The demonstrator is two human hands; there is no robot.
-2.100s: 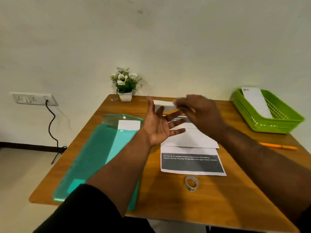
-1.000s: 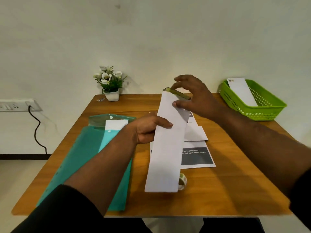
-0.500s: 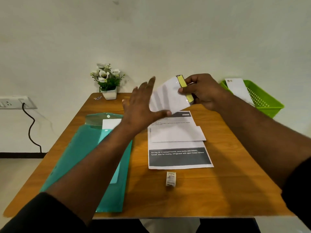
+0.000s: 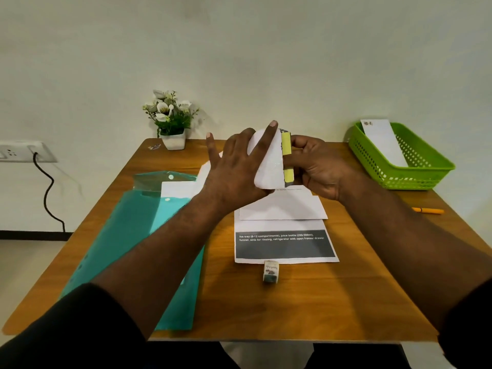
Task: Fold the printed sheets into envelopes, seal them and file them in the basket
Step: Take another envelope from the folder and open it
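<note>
**Flap could stick crooked or snag my fingers**

A pale wall backs the wooden table (image 4: pixel 306 302) that fills the lower frame. At centre frame, above it, my left hand (image 4: pixel 234 169) lies flat with fingers straight against the white envelope (image 4: pixel 269 161), holding nothing. My right hand (image 4: pixel 319 166) curls round the envelope's right edge, where the yellow strip (image 4: pixel 287 155) runs. If that strip is adhesive, as I judge, a slanted fold would seal it off-line, or the envelope may buckle under my flat fingers. Below the hands lie another envelope (image 4: pixel 287 209) and the printed sheet (image 4: pixel 285 243), with a small tape roll (image 4: pixel 271 270) at its lower edge. The green basket (image 4: pixel 426 171), right of centre, holds one envelope; the reach there passes over a pen (image 4: pixel 428 210). A teal folder (image 4: pixel 127 249) lies lower left.
</note>
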